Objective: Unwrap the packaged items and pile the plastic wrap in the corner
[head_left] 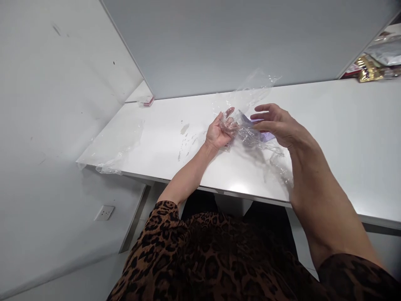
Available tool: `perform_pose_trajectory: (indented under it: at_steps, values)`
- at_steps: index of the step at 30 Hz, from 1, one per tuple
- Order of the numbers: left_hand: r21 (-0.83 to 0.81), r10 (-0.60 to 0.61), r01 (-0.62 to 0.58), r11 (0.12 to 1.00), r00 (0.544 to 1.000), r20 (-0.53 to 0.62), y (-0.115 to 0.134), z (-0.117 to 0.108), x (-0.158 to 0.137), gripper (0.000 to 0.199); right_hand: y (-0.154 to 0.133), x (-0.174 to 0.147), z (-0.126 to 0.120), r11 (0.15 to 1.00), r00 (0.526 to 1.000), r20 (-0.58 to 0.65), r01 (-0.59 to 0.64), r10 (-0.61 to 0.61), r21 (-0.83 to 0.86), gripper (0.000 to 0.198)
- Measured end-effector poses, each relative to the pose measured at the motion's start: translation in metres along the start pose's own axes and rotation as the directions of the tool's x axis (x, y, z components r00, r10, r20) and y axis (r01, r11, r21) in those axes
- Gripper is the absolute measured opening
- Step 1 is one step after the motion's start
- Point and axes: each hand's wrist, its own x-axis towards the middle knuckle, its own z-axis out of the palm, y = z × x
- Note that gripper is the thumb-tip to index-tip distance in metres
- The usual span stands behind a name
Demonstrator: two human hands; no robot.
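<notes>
My left grip (218, 133) is palm-up over the white desk (338, 146), its fingers curled on a bunch of crumpled clear film (248, 134); a loose sheet of that film rises behind, toward the grey panel (238, 46). My right grip (278, 125) is spread, its fingers apart and pointing left at the bunch. Between my two hands, partly covered by the film, is a purple piece (267, 136); I cannot tell whether my right fingertips touch it or the film. More clear film (110, 164) lies along the desk's front edge at the left, and a small red-and-white packet (148, 101) sits near the back left. At the far right is a gold packet (369, 69).
</notes>
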Motion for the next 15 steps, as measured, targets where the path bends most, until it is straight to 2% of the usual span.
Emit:
perform_pose_trajectory:
  at_steps: [4,7,10,12,15]
  values:
    - [-0.004,0.018,-0.018,1.0,1.0,0.002,0.002,-0.002,0.001,0.03,-0.002,-0.003,-0.015,0.999,0.998,0.041,-0.037,0.037,0.02,0.06]
    - [0.007,0.051,-0.051,0.999,0.999,-0.009,0.005,-0.006,0.003,0.031,0.001,-0.001,-0.024,0.998,0.997,-0.046,-0.069,0.07,0.013,0.053]
    - [0.022,0.058,-0.058,0.998,0.998,-0.021,0.006,-0.007,0.004,0.033,0.003,0.001,-0.021,0.999,0.993,-0.113,-0.034,0.038,0.03,0.049]
    - [0.022,0.038,-0.038,0.999,0.999,-0.016,0.005,-0.007,0.004,0.034,0.003,0.001,-0.01,0.999,0.999,-0.043,0.003,-0.001,0.044,0.054]
    - [0.026,0.013,-0.012,1.0,1.0,-0.016,0.003,-0.006,0.004,0.035,0.003,0.001,0.01,1.0,0.997,0.077,0.022,-0.023,0.006,0.073]
